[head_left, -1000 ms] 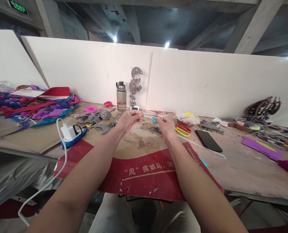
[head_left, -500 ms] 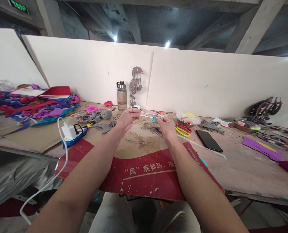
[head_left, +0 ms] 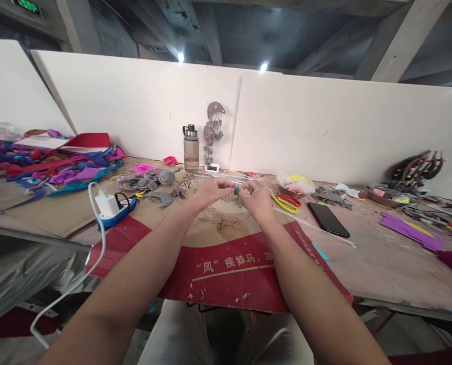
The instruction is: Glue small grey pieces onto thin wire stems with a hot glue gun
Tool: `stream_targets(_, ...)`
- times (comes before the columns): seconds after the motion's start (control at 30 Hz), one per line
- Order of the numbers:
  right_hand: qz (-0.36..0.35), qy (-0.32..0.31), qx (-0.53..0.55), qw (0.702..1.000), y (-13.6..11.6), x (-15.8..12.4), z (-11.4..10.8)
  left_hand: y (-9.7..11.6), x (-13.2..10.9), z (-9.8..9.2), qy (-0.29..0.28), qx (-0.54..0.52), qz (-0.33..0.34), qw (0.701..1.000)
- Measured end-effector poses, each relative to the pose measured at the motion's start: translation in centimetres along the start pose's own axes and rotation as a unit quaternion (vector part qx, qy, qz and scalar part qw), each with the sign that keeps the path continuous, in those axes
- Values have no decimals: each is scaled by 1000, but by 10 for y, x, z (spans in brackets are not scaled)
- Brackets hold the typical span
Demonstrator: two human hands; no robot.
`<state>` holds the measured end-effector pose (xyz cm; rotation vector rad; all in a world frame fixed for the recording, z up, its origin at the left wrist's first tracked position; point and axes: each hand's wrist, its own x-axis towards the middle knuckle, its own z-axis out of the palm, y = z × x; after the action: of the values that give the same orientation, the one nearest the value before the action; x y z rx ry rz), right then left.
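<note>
Both hands are meeting over the middle of the work table [head_left: 393, 274], above the brown part of a red-and-brown cardboard sheet [head_left: 226, 291]; between their fingertips a small green piece [head_left: 236, 190] is sitting, raised in front of the person; the right hand [head_left: 258, 200] is pinching this piece with bent fingers; the left hand [head_left: 213, 193] is reaching to it from the other side, its fingers drawn together and the thumb pointing at the piece, but whether it is gripping the piece itself I cannot tell; under the hands a knotted grey thread [head_left: 223, 224] is lying on the cardboard; near the left wrist a grey crescent [head_left: 163, 199] is resting, with a ball of grey yarn [head_left: 166, 177] behind it; just beyond the right hand the yellow handles [head_left: 284, 204] and the red handles [head_left: 291, 199] of tools are lying close together; farther right a black phone [head_left: 328, 220] is lying flat, and a thin white strip [head_left: 317, 227] is running along its near side; at the back a water bottle [head_left: 191, 154] is standing upright, and beside it a grey moon ornament [head_left: 215, 109] is hanging in front of the white board [head_left: 145, 111], above a small white clock [head_left: 211, 168]; at the far left many coloured cloth strips [head_left: 68, 175] are lying in a heap.
</note>
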<state>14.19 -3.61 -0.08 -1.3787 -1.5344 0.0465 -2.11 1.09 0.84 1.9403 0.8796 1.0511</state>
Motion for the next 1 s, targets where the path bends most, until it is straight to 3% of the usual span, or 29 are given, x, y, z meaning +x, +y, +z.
stream_targets(0.2,-63,-8,-74,995,0,0,1,2,-2,4,11,32,36,999)
stream_targets(0.43,-98,-33,-132,986,-2,-4,2,-6,1,8,6,-6,15,1000)
stream_targets(0.6,-134,-45,-165,976,-4,-7,2,-4,0,7,1,30,10,999)
stream_targets(0.8,-141,-65,-151,976,-6,-9,2,5,-4,9,29,53,-15,998)
stream_targets(1.0,-143,-33,-71,987,-8,-9,4,-3,2,8,79,24,-11,997)
